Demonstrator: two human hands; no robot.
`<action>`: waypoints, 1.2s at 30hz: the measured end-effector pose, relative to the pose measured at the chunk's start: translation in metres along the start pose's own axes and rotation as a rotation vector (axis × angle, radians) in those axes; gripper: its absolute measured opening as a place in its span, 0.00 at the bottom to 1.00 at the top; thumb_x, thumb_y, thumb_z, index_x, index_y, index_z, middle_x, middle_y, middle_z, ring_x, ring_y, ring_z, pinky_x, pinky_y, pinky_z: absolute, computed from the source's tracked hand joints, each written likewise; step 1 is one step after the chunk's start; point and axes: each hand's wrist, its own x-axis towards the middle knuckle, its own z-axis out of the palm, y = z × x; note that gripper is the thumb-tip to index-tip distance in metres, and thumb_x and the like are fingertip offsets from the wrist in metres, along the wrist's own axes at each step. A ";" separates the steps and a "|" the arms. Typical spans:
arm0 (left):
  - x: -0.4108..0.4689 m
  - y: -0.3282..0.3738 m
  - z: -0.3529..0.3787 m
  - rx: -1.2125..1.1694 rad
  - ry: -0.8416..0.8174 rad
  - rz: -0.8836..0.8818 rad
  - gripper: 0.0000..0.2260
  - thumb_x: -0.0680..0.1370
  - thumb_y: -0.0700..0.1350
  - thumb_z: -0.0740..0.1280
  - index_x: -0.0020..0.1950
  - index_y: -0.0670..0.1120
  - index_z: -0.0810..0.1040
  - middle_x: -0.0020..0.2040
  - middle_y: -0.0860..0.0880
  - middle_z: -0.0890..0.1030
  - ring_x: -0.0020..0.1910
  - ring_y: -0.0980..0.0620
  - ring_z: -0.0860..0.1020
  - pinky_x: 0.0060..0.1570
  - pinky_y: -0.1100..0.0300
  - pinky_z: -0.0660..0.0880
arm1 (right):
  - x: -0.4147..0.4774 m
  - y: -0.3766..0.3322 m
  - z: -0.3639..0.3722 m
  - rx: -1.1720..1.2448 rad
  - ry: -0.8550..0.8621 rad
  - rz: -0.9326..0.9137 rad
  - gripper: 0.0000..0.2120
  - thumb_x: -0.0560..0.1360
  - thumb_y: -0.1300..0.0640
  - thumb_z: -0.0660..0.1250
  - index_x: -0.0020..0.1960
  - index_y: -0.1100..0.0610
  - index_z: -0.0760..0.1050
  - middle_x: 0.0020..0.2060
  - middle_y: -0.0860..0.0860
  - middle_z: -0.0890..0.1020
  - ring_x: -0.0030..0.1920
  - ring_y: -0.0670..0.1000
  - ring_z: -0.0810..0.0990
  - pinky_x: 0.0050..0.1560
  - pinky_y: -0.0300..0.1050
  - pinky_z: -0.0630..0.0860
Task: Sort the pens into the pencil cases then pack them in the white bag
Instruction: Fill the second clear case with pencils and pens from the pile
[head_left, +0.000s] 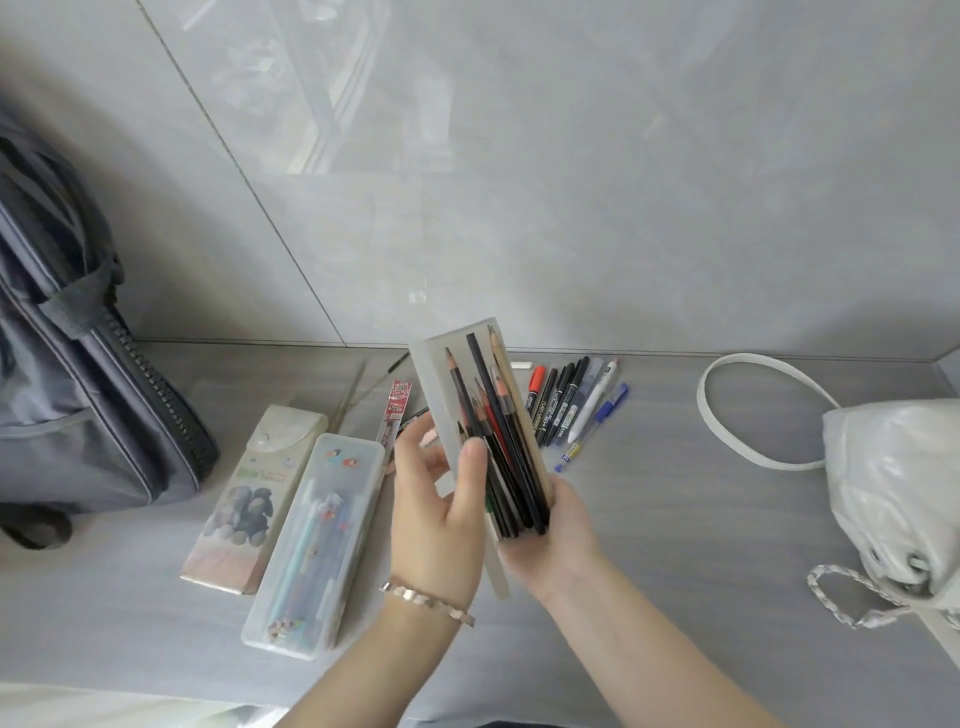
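A frosted pencil case (441, 384) full of dark pencils (493, 431) is held tilted above the table. My right hand (550, 540) cups its lower end from beneath. My left hand (441, 499) grips its left edge, thumb lying over the pencils. A row of loose pens and markers (571, 405) lies on the table behind the case. A clear case (311, 545) with pastel pens and a printed snap-flap case (249, 499) lie to the left. The white bag (893, 499) sits at the right.
A grey zipped bag (78, 374) fills the left side. A red refill packet (396, 410) and thin sticks (353, 389) lie behind the cases. The white bag's strap (727, 415) loops over the table, its braided cord (831, 597) near the front. A tiled wall stands behind.
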 end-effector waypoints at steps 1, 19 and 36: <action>0.005 0.000 -0.002 -0.004 0.016 -0.064 0.08 0.73 0.57 0.64 0.49 0.61 0.67 0.46 0.50 0.79 0.48 0.53 0.79 0.50 0.53 0.79 | -0.003 0.000 0.001 -0.028 -0.020 -0.008 0.22 0.82 0.52 0.49 0.48 0.62 0.78 0.35 0.57 0.85 0.36 0.52 0.84 0.32 0.41 0.80; 0.020 -0.004 -0.003 0.414 -0.168 -0.154 0.39 0.67 0.58 0.71 0.72 0.63 0.53 0.64 0.50 0.63 0.64 0.50 0.66 0.63 0.58 0.63 | -0.023 0.000 -0.007 -0.797 -0.292 -0.161 0.24 0.73 0.38 0.50 0.55 0.51 0.75 0.35 0.51 0.83 0.35 0.49 0.81 0.40 0.47 0.78; 0.016 -0.043 -0.027 1.045 -0.212 0.043 0.38 0.75 0.56 0.61 0.76 0.50 0.40 0.64 0.44 0.63 0.63 0.43 0.63 0.65 0.55 0.63 | -0.007 -0.006 -0.007 -1.170 -0.198 -0.240 0.12 0.79 0.61 0.57 0.44 0.55 0.77 0.36 0.48 0.82 0.36 0.44 0.80 0.41 0.34 0.74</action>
